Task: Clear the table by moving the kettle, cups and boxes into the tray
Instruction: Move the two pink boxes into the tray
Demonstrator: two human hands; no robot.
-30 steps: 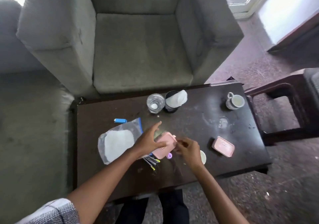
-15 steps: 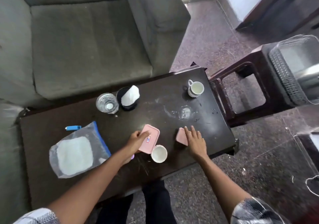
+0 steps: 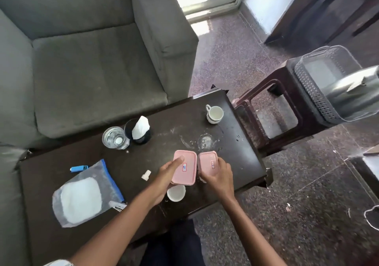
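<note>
Both pink boxes now up off the table (image 3: 235, 142), one per hand; half a second ago both flat on the top with hands just landing on them. Left hand (image 3: 166, 175) clamped on the larger pink box (image 3: 187, 168), thumb across the lid, fingers underneath out of view. Right hand (image 3: 217, 175) wrapped round the smaller pink box (image 3: 208, 162), fingers over its near end. Boxes side by side, edges touching or nearly so, cannot tell which, held above the near right part of the table. Small white cup (image 3: 176, 193) on the table just below the left box, partly hidden by it. Handled cup (image 3: 214, 114) at the far right corner, untouched. Tray (image 3: 313, 93) off to the right on a dark stool (image 3: 287, 93), well apart from the table, with a shiny metal thing inside, likely the kettle (image 3: 352, 93), blurred. Glass of water (image 3: 114, 137), black holder with tissue (image 3: 140, 131), plastic bag of white powder (image 3: 82, 196), blue clip (image 3: 79, 168) and small white cap (image 3: 146, 175) elsewhere on the top, not part of the job. Meaning for the task: pickup of both boxes done, carry to the right toward the tray next by the look of it; two cups left on the table after that. Kettle seemingly in already.
</note>
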